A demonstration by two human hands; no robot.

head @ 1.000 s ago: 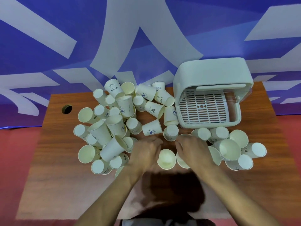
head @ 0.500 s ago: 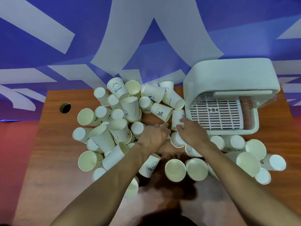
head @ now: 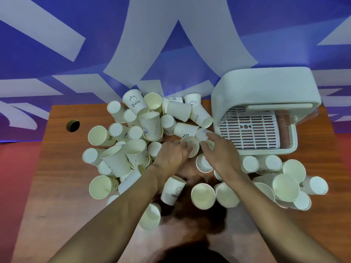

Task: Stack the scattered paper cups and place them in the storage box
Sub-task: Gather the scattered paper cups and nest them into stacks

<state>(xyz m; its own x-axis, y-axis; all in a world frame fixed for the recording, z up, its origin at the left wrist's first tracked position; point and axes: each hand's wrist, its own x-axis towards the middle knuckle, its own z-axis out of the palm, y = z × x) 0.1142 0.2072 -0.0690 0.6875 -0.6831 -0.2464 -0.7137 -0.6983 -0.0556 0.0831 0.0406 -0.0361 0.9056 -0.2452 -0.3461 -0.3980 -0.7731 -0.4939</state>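
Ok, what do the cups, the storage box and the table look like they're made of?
The cups: thin paper, matte cream, with printed lettering. The storage box: probably moulded plastic, smooth pale shell, slatted tray inside. The table: wood or wood-look laminate, reddish-brown grain, slight sheen.

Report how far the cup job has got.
Done: nothing visible; the storage box tray shows no cups. In hand: left hand grips one cup; right hand touches an upturned cup. Left: the loose cups all over the table.

"Bear" is printed under a small bear face on the back cup [head: 134,103], upper middle. "HELLO" shows partly on the tipped cup [head: 196,116] beside it and on the near cup [head: 173,191], lower centre.
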